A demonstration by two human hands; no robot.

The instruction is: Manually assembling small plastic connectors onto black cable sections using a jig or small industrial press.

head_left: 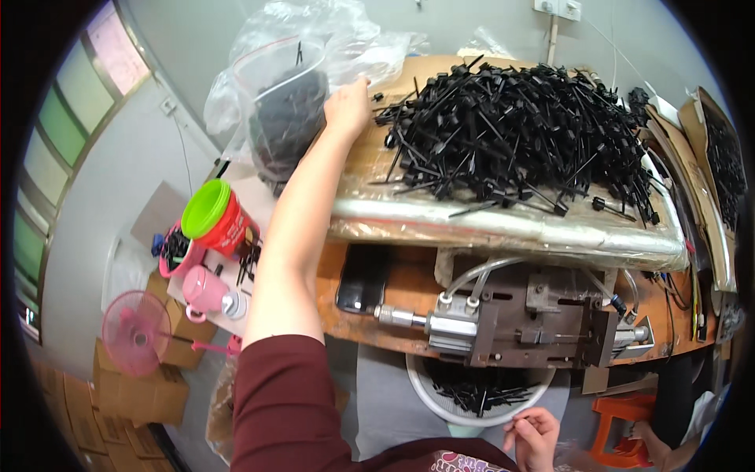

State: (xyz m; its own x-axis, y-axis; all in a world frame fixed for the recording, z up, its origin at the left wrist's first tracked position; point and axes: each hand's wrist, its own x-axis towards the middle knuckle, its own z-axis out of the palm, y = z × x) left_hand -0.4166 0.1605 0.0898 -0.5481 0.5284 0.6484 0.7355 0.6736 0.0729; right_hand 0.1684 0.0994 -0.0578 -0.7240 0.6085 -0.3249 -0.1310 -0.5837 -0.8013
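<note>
My left hand (348,104) reaches far up to the clear plastic bag (292,94) full of small black parts, its fingers curled at the bag's edge; what it grips is hidden. To its right lies a big heap of black plastic sticks (519,134) on a plastic-covered board (503,226). My right hand (535,436) is low near my lap, beside the white round basket (429,397) that holds more black sticks, its fingers curled; whether it pinches anything is unclear.
A metal pneumatic press (511,318) with hoses sits on the wooden bench, with a dark phone (360,279) to its left. A red tub with a green lid (214,216), a pink bottle (206,293) and a pink fan (135,332) stand at the left. An orange stool (621,425) is at lower right.
</note>
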